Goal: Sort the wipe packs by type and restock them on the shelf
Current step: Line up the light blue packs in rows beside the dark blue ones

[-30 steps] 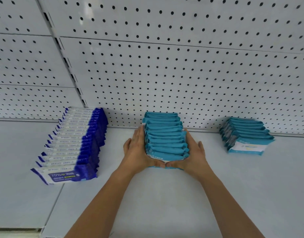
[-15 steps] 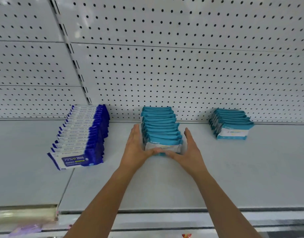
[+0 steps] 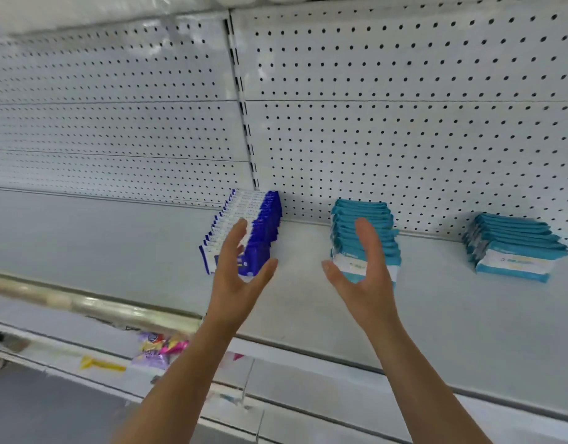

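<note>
Both grips are spread and empty: the left hand (image 3: 236, 277) hangs before the dark-blue-and-white row of plastic wipe packs (image 3: 244, 230), the right hand (image 3: 364, 274) before the teal row of soft wipe packs (image 3: 364, 238) at frame centre, each row's long axis running back to the white pegboard wall (image 3: 404, 123).
</note>
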The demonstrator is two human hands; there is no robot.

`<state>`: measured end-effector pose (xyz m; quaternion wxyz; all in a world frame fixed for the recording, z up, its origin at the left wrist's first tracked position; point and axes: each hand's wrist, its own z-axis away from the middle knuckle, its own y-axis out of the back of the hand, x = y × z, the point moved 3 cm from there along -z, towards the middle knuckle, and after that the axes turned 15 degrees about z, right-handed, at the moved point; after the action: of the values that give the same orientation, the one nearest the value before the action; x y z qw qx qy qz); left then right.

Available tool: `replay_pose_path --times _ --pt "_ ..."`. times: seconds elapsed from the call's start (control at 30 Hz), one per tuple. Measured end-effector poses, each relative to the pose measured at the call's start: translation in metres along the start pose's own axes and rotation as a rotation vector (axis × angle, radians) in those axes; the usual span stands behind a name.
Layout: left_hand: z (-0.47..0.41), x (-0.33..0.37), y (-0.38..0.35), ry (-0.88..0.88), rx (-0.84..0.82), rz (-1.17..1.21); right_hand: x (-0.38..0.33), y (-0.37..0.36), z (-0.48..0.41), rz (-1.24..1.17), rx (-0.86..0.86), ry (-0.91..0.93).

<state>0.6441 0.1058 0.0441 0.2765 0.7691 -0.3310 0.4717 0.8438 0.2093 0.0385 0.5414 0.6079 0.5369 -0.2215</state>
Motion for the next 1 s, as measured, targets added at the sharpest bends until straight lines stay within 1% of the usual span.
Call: replay_pose_path --times 0.1,0.17,0.23,0.33,0.43,0.53,0.6,0.67,0.7,0.87,1.0 --pt "-0.006 -0.01 0.039 0.061 0.07 0.037 -0.005 -0.038 0.003 0.021 -0.176 -0.015" --pt "-0.01 -0.027 0.06 0.166 0.069 0.044 -0.004 -0.064 0.005 0.048 -0.286 -0.055" --pt "-0.018 -0.047 0.078 0.269 0.027 0.005 -0.002 -0.091 0.005 0.084 -0.36 -0.089" --pt "-0.037 -0.073 0.092 0.38 -0.138 -0.049 -0.002 -0.131 -0.003 0.135 -0.413 -0.153" --pt "-0.06 -0.098 0.1 0.449 -0.325 0.036 -0.003 -0.163 -0.015 0.125 -0.435 -0.244" --pt "-0.088 -0.127 0.109 0.506 -0.455 0.045 -0.001 -0.186 -0.03 0.096 -0.492 -0.302" --pt "-0.106 -0.141 0.114 0.479 -0.541 0.007 0.007 -0.196 -0.043 0.206 -0.464 -0.328" --pt "-0.121 -0.151 0.115 0.402 -0.614 0.002 0.015 -0.202 -0.052 0.322 -0.458 -0.33" --pt "-0.127 -0.152 0.115 0.377 -0.646 0.017 0.016 -0.203 -0.055 0.342 -0.46 -0.334" --pt "-0.143 -0.161 0.108 0.397 -0.759 0.173 0.021 -0.203 -0.067 0.186 -0.464 -0.381" --pt "-0.151 -0.159 0.104 0.397 -0.804 0.217 0.023 -0.202 -0.081 0.127 -0.532 -0.354"
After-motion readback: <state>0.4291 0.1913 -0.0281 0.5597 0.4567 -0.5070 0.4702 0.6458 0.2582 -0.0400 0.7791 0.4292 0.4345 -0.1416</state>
